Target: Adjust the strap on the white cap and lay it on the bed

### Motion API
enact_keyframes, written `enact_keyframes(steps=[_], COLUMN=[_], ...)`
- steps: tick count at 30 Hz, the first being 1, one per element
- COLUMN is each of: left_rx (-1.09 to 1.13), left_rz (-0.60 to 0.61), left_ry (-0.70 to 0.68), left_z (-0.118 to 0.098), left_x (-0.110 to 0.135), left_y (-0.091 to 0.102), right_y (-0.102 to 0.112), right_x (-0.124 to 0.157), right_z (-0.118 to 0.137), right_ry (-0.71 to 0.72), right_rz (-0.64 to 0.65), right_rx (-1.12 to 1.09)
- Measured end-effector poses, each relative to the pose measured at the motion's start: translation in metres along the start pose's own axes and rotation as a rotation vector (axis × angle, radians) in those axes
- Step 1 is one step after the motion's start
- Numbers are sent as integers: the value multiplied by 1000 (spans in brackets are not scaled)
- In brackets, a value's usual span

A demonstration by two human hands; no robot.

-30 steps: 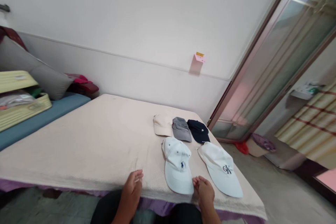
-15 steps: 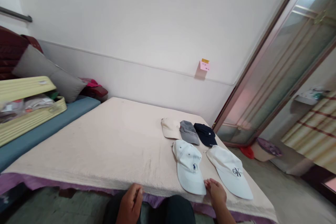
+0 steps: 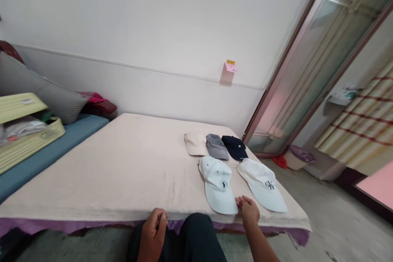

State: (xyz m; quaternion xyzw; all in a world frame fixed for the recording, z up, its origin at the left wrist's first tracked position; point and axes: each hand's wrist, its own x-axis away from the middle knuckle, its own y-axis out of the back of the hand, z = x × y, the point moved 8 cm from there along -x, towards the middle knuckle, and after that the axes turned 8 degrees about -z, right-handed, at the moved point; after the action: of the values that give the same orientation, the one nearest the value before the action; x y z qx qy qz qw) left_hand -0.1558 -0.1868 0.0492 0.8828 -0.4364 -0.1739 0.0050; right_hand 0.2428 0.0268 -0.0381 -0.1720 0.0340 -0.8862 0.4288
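Observation:
My left hand [image 3: 154, 229] is loosely closed at the bed's front edge, above my left leg, with nothing visible in it. My right hand [image 3: 248, 209] rests on the front edge with its fingers curled together. Its fingertips are right beside the brim of a pale cap [image 3: 218, 184] with a dark embroidered rider; I cannot tell whether they touch. To the right lies a white cap [image 3: 260, 184] with dark CK lettering. Behind these two, a cream cap [image 3: 195, 143], a grey cap [image 3: 216, 146] and a navy cap [image 3: 234, 147] lie in a row.
The caps lie on a bed with a cream cover [image 3: 123, 172]. At left, an open yellow suitcase [image 3: 33, 145] with bagged things stands on a blue surface beside a grey pillow [image 3: 39, 88]. A waste bin [image 3: 298, 158] stands on the floor by the glass door [image 3: 307, 69].
My view has turned slightly to the right and down, so everything sits further left and mostly higher. Both hands and the caps keep nearly the same places on the bed.

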Motion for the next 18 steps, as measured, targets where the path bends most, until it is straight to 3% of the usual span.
enact_keyframes(steps=[7,14,18], left_rx=[-76,-266,-363], left_rz=[99,233,282], left_ry=[-44,-189,-241], left_z=[-15,-25,-21], left_x=[6,21,22], left_y=[-63,-129,-148], right_y=[4,8,8], right_x=[-1,0,3], right_z=[0,-3,-3], right_ry=[8,-6,-4], right_rz=[78,141,151], right_rx=[-56,-91,-95])
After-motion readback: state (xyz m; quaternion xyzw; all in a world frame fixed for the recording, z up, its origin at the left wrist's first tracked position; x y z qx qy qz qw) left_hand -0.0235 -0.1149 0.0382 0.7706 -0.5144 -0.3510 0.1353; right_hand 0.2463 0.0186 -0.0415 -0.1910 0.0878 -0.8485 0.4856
